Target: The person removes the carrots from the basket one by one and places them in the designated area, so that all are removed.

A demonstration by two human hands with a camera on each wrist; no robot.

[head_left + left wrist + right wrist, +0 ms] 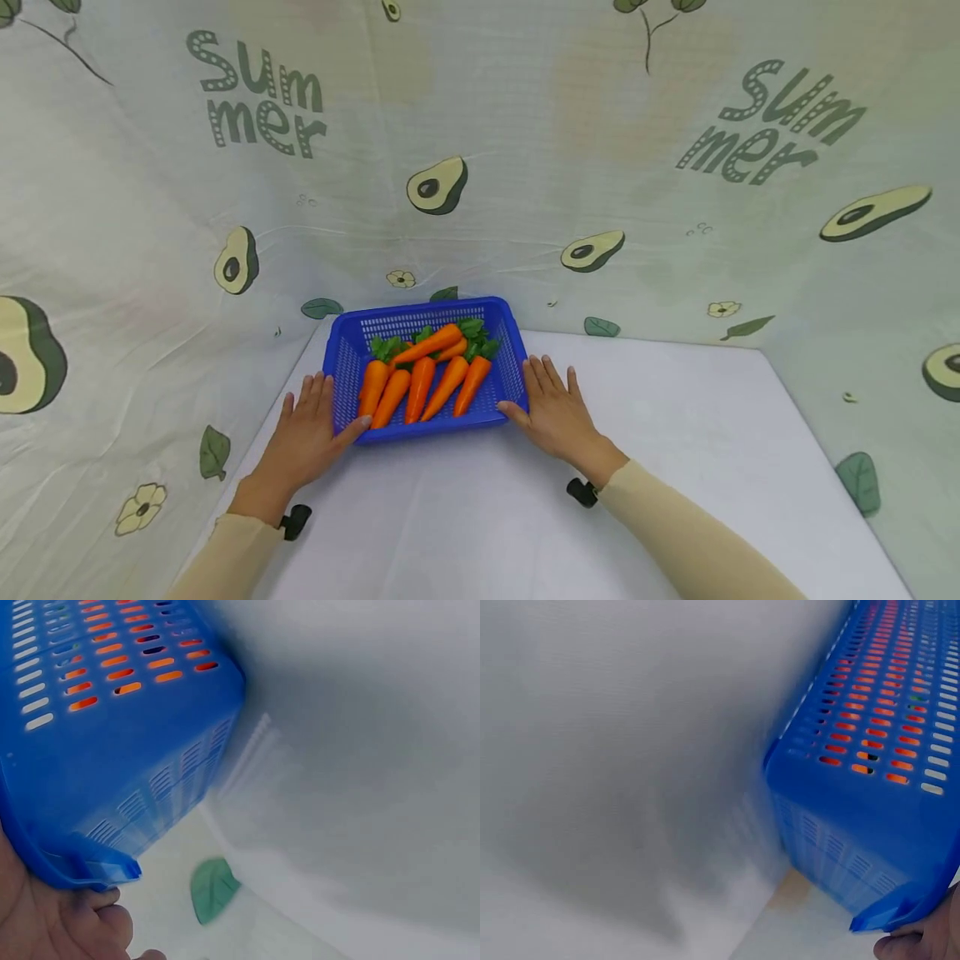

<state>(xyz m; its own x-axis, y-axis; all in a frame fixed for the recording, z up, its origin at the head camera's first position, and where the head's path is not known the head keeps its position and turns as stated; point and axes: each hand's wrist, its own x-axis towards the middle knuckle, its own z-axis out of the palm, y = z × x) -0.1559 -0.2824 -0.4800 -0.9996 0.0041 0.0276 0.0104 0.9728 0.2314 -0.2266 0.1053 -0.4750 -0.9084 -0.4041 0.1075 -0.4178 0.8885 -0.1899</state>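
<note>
A blue plastic basket [442, 430] with slotted walls sits at the back left of the white table. Several orange carrots [420, 388] with green tops lie inside it. My left hand [303, 440] holds the basket's left side, fingers along the outside and thumb over the front corner of the rim. On the opposite side my right hand [561, 423] holds it likewise, its thumb over the right front corner. Each wrist view shows the slotted wall from below the rim, with the left fingers [101, 922] and right fingers [922, 941] under the rim's end.
The white table [660, 450] extends to the right and front of the basket. A pale cloth [510, 225] printed with avocados, leaves and lettering hangs behind and at both sides. Small black cameras [296, 522] are worn on the wrists.
</note>
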